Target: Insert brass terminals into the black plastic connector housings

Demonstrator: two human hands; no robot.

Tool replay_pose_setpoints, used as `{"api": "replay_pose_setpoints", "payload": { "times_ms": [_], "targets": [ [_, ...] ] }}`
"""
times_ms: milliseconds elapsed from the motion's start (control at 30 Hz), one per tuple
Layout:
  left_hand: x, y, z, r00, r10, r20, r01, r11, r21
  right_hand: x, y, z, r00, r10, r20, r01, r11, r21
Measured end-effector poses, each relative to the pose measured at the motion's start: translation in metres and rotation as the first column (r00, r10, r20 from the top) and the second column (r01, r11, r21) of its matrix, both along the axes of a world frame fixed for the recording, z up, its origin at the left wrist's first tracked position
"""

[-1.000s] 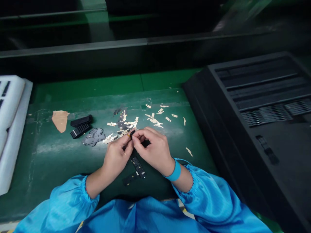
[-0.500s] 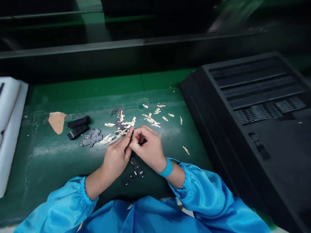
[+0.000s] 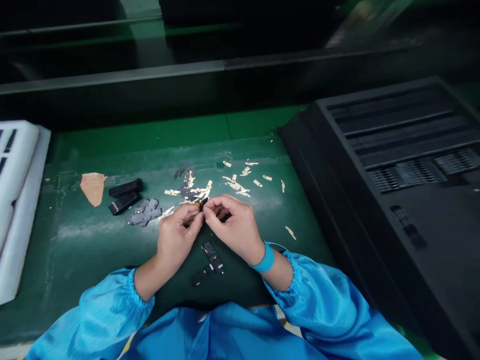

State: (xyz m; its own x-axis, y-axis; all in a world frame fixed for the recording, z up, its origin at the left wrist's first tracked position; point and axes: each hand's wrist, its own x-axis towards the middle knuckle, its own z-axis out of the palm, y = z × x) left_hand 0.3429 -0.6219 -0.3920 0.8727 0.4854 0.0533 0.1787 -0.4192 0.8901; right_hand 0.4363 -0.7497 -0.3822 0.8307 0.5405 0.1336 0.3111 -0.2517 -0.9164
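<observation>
Black and small, with a touch of amber at its left end, the part (image 3: 203, 202) sits up at the fingertips of two bare hands, just above the green tabletop (image 3: 93, 252). From where I stand, the left hand (image 3: 177, 234) pinches it between thumb and forefinger, the other fingers curled in; the right hand (image 3: 234, 224) has its thumb and forefinger closed together on the opposite end, and the fingers hide too much for me to make out its shape. Below the hands, towards the person, two dark flat pieces (image 3: 213, 257) lie at an angle to each other, touching or nearly so. Just beyond the fingertips is a loose pile of pale strips (image 3: 193, 193), with more strips (image 3: 236, 185) strewn to the right of it and a lone strip (image 3: 290, 232) lying nearer the right forearm. Left of the pile rest some overlapping grey plates (image 3: 144, 214), then a couple of black ribbed blocks (image 3: 125, 201), then a tapered brown scrap (image 3: 92, 189). White foam (image 3: 32, 205) stands at the far left edge, and a big black case (image 3: 423, 225) with slotted rows leans along the right. Shiny blue sleeves (image 3: 326, 295) gather at both wrists, and a blue band (image 3: 265, 257) circles the right one.
</observation>
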Motion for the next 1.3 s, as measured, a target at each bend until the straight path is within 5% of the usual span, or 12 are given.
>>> {"api": "replay_pose_setpoints", "payload": {
  "times_ms": [333,700,1000,1167,1300],
  "targets": [
    [0.0,0.004,-0.001,0.999,-0.033,0.027,0.024,0.957,0.289,0.001,0.002,-0.003,0.996,-0.007,-0.09,0.008,1.0,0.005],
    [0.0,0.0,-0.004,0.983,-0.128,0.133,0.03,0.824,0.566,-0.007,0.007,-0.006,0.995,-0.096,-0.037,0.099,0.993,0.059],
    [0.0,0.0,0.0,0.992,-0.094,0.087,0.058,0.933,0.356,-0.009,0.01,-0.008,0.991,-0.119,-0.055,0.124,0.987,0.106],
    [0.003,0.0,0.002,0.996,-0.045,0.077,0.037,0.994,0.107,-0.005,0.01,-0.006,0.983,-0.117,-0.141,0.136,0.983,0.127],
    [0.006,0.003,0.005,0.999,0.035,0.013,-0.033,0.99,-0.138,0.001,0.008,-0.009,0.979,-0.08,-0.186,0.109,0.982,0.151]
  ]
}}
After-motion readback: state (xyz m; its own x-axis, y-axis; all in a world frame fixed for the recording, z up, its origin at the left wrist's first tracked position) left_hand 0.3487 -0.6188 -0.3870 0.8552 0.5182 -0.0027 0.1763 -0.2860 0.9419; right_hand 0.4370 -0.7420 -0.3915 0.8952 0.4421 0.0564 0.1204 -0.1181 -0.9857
